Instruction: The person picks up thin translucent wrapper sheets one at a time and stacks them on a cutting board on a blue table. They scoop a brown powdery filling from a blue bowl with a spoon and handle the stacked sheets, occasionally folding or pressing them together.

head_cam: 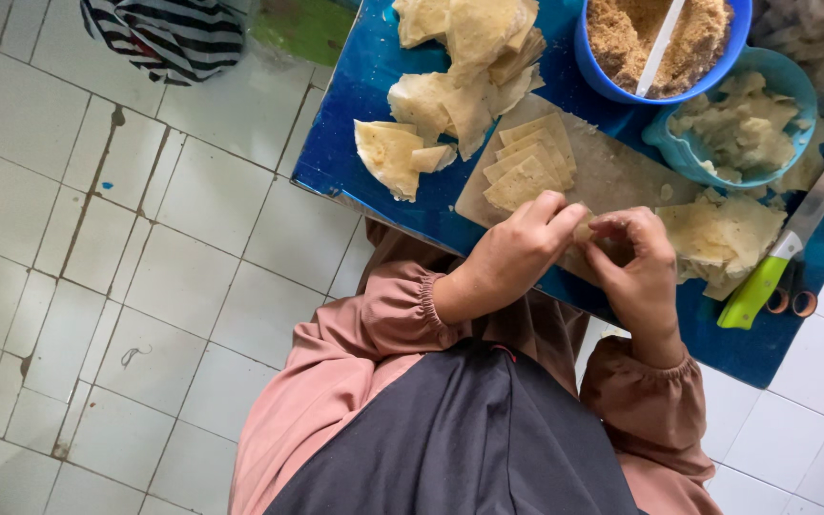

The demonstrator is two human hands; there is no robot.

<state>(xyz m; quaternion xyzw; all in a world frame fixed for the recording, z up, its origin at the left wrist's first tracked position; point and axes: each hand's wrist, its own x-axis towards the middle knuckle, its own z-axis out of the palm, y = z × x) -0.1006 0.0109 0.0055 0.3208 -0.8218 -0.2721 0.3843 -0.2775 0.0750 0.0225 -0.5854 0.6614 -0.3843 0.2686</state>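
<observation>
1. Left hand (517, 250) and right hand (636, 267) meeting at the near edge of the blue tabletop (355, 105), fingers curled in, together pinching a small pale dough piece (585, 230).
2. Dough piece mostly hidden by fingertips; long axis and pointing direction impossible to tell.
3. Both hands narrowed around that piece, thumbs and forefingers touching it.
4. Just beyond the left hand, a stack of cut wrapper sheets (529, 160) lying flat on a pale cutting board (612, 172), long sides running diagonally, away and to the right.
5. Farther off, loose folded wrappers (450, 76) heaped on the tabletop; one rounded wrapper (388, 153) nearest the left edge.
6. Beside the right hand, a pile of ragged wrapper offcuts (727, 234).
7. Blue bowl (603, 67) with brown crumbly filling and a white spoon handle (662, 43) leaning in it; next to it a lighter blue bowl (793, 86) holding pale scraps.
8. Knife with a green handle (755, 291) at the right, blade pointing away, long axis diagonal; scissor loops (791, 301) just beside the handle.
9. White tiled floor (97, 286) with stained grout around the tabletop; striped black-and-white cloth (169, 33) and a green patch (302, 29) lying at the far side.
10. Pink sleeves with gathered cuffs, dark cloth over the lap.
</observation>
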